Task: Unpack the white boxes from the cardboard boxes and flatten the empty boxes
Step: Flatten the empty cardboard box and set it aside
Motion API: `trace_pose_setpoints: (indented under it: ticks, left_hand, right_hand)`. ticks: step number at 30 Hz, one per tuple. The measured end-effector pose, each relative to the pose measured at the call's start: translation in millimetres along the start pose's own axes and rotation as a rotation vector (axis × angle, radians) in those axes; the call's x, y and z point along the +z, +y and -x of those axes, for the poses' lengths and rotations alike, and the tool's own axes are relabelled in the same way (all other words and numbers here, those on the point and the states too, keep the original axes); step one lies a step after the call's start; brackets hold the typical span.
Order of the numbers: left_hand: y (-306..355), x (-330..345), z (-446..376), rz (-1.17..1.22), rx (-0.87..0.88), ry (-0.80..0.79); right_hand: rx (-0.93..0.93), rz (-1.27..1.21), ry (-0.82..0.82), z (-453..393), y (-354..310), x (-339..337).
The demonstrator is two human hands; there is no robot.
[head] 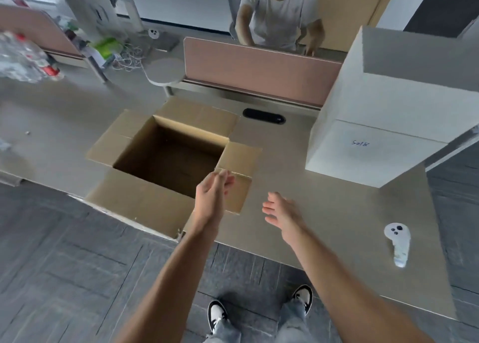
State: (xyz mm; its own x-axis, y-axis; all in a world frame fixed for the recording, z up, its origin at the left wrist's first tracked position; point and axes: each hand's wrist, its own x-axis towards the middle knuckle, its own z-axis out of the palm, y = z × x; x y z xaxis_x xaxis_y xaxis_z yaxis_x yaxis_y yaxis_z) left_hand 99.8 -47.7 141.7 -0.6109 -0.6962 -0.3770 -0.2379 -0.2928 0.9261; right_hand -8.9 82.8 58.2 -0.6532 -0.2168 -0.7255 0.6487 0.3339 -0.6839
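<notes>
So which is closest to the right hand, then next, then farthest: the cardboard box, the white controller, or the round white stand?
From the right hand:
1. Cardboard box, just to its left.
2. White controller, on the table to its right.
3. Round white stand, far back left by the divider.

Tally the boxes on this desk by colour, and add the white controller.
Brown cardboard box, open and empty: 1
White boxes, stacked: 2, the upper on the lower
White controller: 1
Total: 4
</notes>
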Motion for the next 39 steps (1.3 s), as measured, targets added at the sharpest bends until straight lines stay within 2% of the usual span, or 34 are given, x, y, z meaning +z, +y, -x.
trace_pose_setpoints:
  ticks: [7, 10, 13, 16, 21, 24, 28, 32, 39]
  left_hand:
    - [-2.2, -108.9, -2.1, 0.080, -0.020, 0.071]
    - [-4.0, -133.1, -9.4, 0.082, -0.033, 0.095]
    - [-6.2, -147.4, -23.8, 0.072, -0.044, 0.108]
    - [-3.2, -151.9, -45.3, 0.082, -0.060, 0.123]
    - [14.9, -154.3, -90.9, 0.039, -0.034, 0.145]
    - [31.0, -161.5, -123.8, -0.039, 0.011, 0.213]
    - [46.9, -187.2, -169.7, -0.173, 0.033, 0.284]
    - [52.1, -214.5, -206.3, -0.278, -0.001, 0.315]
    - [49.4, -256.0, -273.5, -0.684, -0.009, 0.297]
  right_hand:
    - [-0.046, -0.032, 0.073, 8.5, -10.1, 96.3]
    - [-0.111, 0.010, 0.210, 8.3, -19.7, 111.3]
    - [-0.253, -0.001, 0.328, 17.0, -38.0, 119.9]
    - [-0.333, -0.040, 0.249, 16.3, -50.6, 131.1]
    - [-0.310, -0.110, 0.006, 1.3, -77.4, 171.5]
    - [-0.299, -0.025, -0.038, -20.1, -86.3, 209.9]
    - [-0.322, 0.202, -0.016, -46.9, -85.3, 249.8]
    - [-0.334, 0.371, 0.040, -62.6, -81.7, 270.3]
    - [-0.309, 0.559, 0.207, -73.9, -79.9, 292.1]
